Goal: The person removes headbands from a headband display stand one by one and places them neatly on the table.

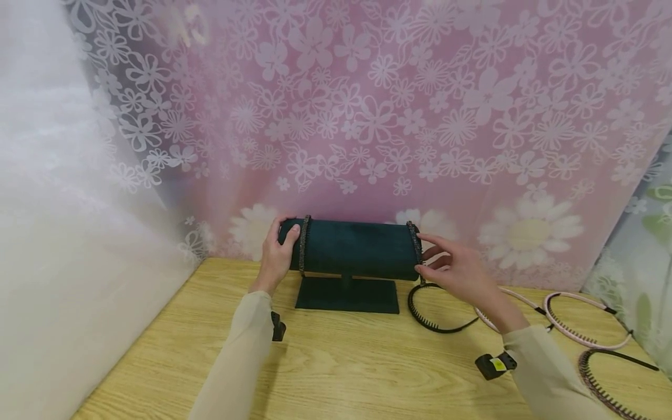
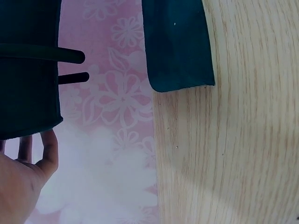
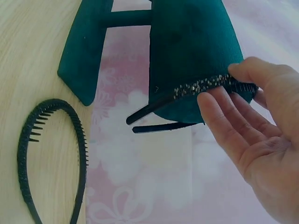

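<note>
A dark green velvet headband display stand, a padded roll on a flat base, stands at the back of the table. My left hand grips the roll's left end, thumb in front. A dark glittery headband goes round the roll beside that thumb; its tips stick out below in the left wrist view. At the right end, my right hand pinches a second headband, black with sparkling stones, which sits over the roll with its two ends poking out past it.
A black toothed headband lies on the wooden table right of the base. Pink headbands and another dark one lie farther right. A pink flowered curtain hangs close behind the stand; white sheeting borders the left.
</note>
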`<state>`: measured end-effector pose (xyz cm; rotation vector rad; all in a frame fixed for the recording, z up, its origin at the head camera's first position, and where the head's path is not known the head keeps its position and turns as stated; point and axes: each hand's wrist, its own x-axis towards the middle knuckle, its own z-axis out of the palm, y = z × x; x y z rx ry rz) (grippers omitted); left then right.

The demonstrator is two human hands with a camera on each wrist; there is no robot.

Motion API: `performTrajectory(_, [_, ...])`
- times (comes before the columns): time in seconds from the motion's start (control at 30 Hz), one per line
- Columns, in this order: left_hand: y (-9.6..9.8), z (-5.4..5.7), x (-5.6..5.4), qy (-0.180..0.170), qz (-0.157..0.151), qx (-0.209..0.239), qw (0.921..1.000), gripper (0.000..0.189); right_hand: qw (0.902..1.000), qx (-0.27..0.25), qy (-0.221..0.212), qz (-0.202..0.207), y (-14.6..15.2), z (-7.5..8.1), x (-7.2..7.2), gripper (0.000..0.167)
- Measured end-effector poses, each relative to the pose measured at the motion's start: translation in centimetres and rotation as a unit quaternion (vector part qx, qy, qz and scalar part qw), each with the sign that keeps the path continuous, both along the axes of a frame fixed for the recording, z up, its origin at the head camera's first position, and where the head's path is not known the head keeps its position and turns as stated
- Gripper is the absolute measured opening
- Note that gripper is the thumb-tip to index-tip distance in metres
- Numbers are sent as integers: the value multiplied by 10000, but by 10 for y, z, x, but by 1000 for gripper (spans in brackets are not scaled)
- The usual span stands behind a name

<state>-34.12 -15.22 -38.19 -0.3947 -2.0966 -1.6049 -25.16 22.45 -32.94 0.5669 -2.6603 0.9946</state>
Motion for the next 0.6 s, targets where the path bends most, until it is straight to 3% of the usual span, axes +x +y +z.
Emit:
performTrajectory(0.2, [0,0,-1,-8,1,0,10000,53,9988,-458,139,96,1,-5,2,62])
performTrajectory(0.6, [1,-2,-3,-22,-23,55,10000,51,9967,-638,498,-6,7,-8,8,60])
